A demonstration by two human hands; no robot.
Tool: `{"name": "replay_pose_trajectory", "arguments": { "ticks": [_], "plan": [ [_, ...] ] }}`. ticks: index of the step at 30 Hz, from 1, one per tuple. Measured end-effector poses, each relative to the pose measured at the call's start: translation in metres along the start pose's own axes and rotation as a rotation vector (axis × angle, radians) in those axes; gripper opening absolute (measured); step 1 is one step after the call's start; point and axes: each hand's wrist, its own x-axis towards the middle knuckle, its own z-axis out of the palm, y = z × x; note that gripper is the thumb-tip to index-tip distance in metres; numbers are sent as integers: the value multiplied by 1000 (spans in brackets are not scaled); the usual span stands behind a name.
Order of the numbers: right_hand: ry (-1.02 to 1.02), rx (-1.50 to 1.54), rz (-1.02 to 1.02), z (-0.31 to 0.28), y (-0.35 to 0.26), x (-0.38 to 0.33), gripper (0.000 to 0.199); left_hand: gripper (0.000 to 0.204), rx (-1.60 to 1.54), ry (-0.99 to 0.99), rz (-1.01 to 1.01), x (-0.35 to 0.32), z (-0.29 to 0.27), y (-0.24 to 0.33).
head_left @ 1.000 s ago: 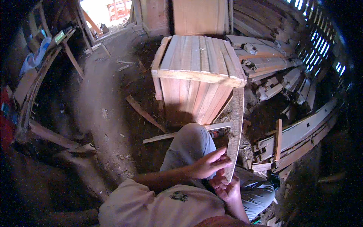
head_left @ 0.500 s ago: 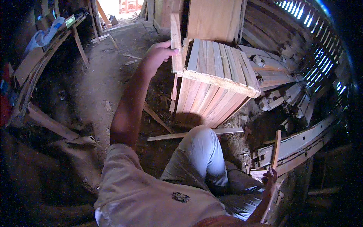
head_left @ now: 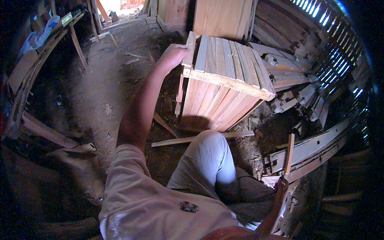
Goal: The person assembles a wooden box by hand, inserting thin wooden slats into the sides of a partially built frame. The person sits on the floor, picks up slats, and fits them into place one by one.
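A box-like piece of slatted wood (head_left: 224, 60) stands in front of me, with narrow boards side by side across its top and down its near face. At its top left edge, my left hand (head_left: 174, 56) closes on a short wooden slat (head_left: 189, 49), which lies along that edge beside the other top slats. My fingers are partly hidden behind the slat. Low on the right, my right hand (head_left: 282, 185) is closed around the lower end of a thin wooden stick (head_left: 289, 154) that points upward. My bent knee (head_left: 214, 148) is just in front of the box.
A loose strip of wood (head_left: 172, 142) lies on the dirt floor by my knee. Stacked boards and offcuts (head_left: 290, 100) fill the right side, with a long plank (head_left: 320, 142) nearer. A workbench edge (head_left: 44, 52) runs along the left. A tall wooden panel (head_left: 222, 20) stands behind the box.
The slat in my left hand has gone from upright to lying along the box's top left edge. My right hand still grips the stick. The view has shifted slightly.
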Motion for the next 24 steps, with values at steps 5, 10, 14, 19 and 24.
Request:
{"name": "replay_pose_trajectory", "arguments": {
  "ticks": [5, 10, 14, 19, 24],
  "plan": [
    [-34, 153, 101, -12, 17, 16, 41, 29, -86, 57, 29, -6, 12, 1],
    [-21, 154, 144, -4, 11, 11, 42, 31, -19, 60, 50, 0, 5, -11],
    [-27, -157, -91, -9, 19, 12, 45, 33, 55, -11, 11, 1, 6, -8],
    [-6, 178, 54, -8, 27, 17, 46, 43, 116, -67, -72, 4, 6, -7],
    [-22, 238, 41, 2, 15, 1, 45, 42, 99, -19, -32, -1, 11, -9]
  ]
}}
